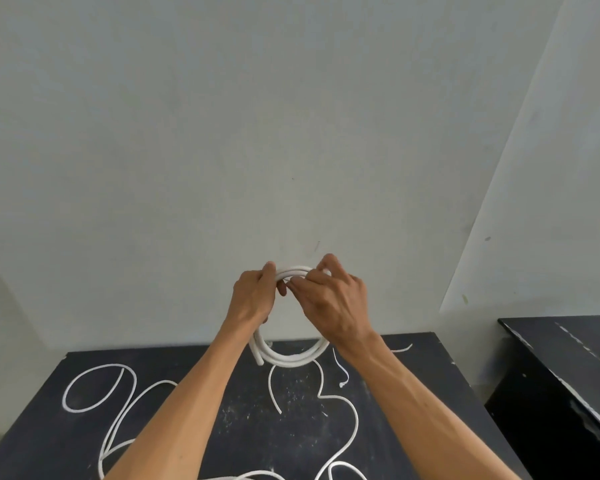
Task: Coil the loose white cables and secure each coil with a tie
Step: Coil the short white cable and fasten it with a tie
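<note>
- The coil (291, 358) was up off the table (413, 393), held in front of the wall (291, 133), approx. at 12 o'clock from me, dead centre btwn both arms.
- The ring stood upright w/ its open face toward me. It's roughly round, so no real long axis. The top strands ran 9-to-3 btwn my hands, and the bottom arc hung free at 6, just above the tabletop.
- L hand (257, 292): fingers curled round the bundle at approx. 11 o'clock on the ring, gripping all the turns together.
- R hand (333, 299): thumb + forefinger pinched at the top strands at approx. 12–1 o'clock, other fingers fanned out. Couldn't tell if a tie was under the fingertips; too small and white-on-white.
- Hands nearly touched at the top, so my guess is the binding spot was right there in the gap, w/ R hand nearer it and L acting as the clamp.
- Loose cables (94, 386) lay sprawled on the table at 7–8 and 5–6 o'clock from the coil, not yet wound.
- Thin short strands (340, 372) lay at approx. 5 o'clock just below the coil, poss. spare ties.
</note>
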`<state>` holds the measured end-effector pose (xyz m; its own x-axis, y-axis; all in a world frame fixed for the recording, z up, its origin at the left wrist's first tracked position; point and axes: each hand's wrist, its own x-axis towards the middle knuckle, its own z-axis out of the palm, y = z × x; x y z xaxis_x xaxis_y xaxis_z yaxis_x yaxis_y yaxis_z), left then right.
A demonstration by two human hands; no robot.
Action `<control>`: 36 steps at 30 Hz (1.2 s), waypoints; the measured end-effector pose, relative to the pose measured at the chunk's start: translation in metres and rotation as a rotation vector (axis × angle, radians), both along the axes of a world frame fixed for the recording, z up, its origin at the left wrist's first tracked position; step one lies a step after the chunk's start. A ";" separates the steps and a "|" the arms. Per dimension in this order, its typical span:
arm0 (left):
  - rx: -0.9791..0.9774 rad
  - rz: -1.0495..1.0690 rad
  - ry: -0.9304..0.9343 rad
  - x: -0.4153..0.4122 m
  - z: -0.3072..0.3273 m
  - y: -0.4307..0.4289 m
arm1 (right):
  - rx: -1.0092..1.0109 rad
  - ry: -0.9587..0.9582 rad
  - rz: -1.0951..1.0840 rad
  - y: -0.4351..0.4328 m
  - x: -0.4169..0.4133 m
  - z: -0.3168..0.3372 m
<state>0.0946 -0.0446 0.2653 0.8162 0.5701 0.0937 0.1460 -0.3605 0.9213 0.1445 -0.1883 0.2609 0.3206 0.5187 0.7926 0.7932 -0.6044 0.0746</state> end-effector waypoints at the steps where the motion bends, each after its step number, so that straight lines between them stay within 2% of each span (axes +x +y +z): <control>1: -0.024 -0.010 -0.001 -0.001 0.000 -0.001 | 0.043 -0.058 -0.002 0.000 0.003 -0.006; 7: -0.041 -0.060 -0.016 -0.006 0.005 -0.006 | 0.196 -0.243 0.085 0.001 0.017 -0.019; 9: -0.105 -0.102 -0.035 -0.006 0.008 -0.005 | 0.213 -0.177 0.165 0.003 0.017 -0.018; 11: -0.223 -0.112 -0.079 -0.007 0.012 -0.004 | 0.293 0.088 0.285 0.004 0.013 -0.014; 14: -0.375 -0.072 -0.165 -0.009 0.016 0.002 | 0.579 0.723 0.511 -0.003 0.006 -0.002; 15: -0.391 -0.060 -0.184 -0.009 0.016 0.005 | 0.639 0.877 0.571 -0.006 0.005 0.001; 19: -0.348 -0.048 -0.191 -0.013 0.017 0.013 | 0.659 1.102 0.653 -0.014 0.006 0.008; 24: -0.134 -0.113 -0.172 -0.013 0.016 0.010 | 0.598 1.039 0.616 -0.007 -0.005 0.016; 28: 0.239 -0.134 -0.160 -0.011 0.015 0.010 | 0.658 0.985 0.513 0.000 -0.004 0.022; 32: 0.222 -0.114 -0.364 -0.015 0.022 0.012 | 0.732 1.013 0.538 0.002 -0.006 0.022; 36: 0.241 -0.170 -0.462 -0.017 0.028 0.014 | 0.788 1.005 0.581 0.006 -0.009 0.025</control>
<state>0.0771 -0.0310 0.2934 0.7378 0.3519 0.5760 -0.3331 -0.5524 0.7641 0.1359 -0.1828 0.2859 0.8131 0.3034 0.4968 0.4527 0.2071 -0.8673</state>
